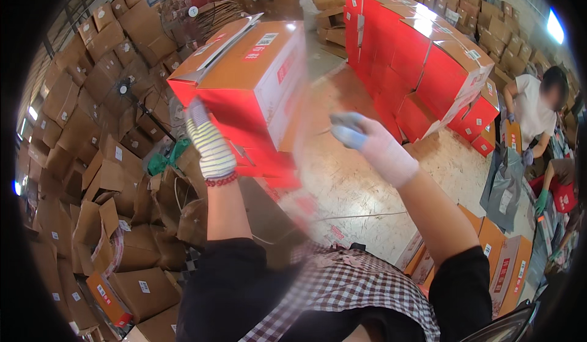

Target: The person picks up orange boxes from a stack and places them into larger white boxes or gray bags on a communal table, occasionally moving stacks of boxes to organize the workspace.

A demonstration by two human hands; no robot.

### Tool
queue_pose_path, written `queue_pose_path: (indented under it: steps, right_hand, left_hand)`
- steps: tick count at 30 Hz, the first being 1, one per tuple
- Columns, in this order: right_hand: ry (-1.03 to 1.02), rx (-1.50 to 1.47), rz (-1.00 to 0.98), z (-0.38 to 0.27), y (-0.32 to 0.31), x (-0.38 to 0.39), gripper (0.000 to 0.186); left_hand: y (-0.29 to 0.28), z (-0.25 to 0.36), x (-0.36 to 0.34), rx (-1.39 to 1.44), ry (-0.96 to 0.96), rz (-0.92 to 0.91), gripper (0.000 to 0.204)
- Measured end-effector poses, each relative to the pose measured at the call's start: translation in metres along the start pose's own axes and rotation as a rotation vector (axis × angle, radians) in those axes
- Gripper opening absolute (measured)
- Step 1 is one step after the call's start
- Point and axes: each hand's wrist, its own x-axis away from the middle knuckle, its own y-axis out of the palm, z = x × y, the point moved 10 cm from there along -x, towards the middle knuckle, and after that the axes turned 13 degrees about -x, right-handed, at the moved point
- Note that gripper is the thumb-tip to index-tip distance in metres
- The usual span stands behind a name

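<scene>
A red, white and brown carton [254, 66] stands at the left of the worktable, on top of another red carton. My left hand [211, 143], in a striped glove with a red bead bracelet at the wrist, lies along the carton's near left corner, fingers stretched out. To the right, apart from the cartons, my right hand [370, 143] hangs over the table in a pale glove with grey-blue fingertips. Its fingers are drawn together and blurred. A thin, dark sliver shows at the fingertips, too small to name.
A row of stacked red cartons [397, 54] lines the table's [361, 195] far right side. Heaped brown cardboard boxes [125, 164] crowd the left. Orange-brown cartons [510, 268] stand at the lower right. Beyond them, a person in a white shirt [535, 106] handles a carton, with another person's green-gloved hand [541, 201] nearby.
</scene>
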Motion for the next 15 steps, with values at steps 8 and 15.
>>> queue_pose_path:
  steps: [8, 15]
  right_hand:
    - [0.345, -0.978, -0.134, -0.003, 0.037, -0.087, 0.048]
    - [-0.013, -0.467, 0.121, 0.021, -0.050, 0.133, 0.102]
  left_hand:
    - [0.071, 0.002, 0.077, 0.107, -0.282, -0.471, 0.049]
    - [0.163, 0.069, 0.194, 0.423, -0.524, -0.828, 0.066]
